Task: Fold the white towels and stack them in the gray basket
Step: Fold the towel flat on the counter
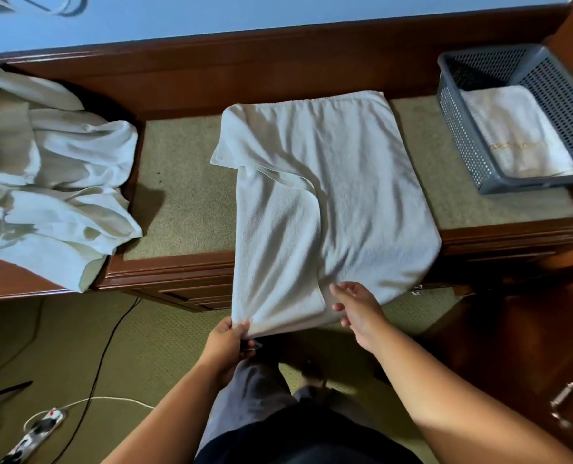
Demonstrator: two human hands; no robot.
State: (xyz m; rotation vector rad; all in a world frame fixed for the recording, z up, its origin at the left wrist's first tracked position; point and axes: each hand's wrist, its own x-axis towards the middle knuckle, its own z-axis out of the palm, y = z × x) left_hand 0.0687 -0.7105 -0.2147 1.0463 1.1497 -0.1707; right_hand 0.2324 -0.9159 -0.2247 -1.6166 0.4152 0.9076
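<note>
On the tabletop (184,195) our towel (345,182) lies half folded, its near end hanging over the edge. Our left hand (226,343) pinches its near left corner. Our right hand (358,309) hovers just beside it, fingers (340,289) loosely spread. The basket (459,128), far right, holds one folded towel (513,128). A crumpled pile (50,169) lies left.
</note>
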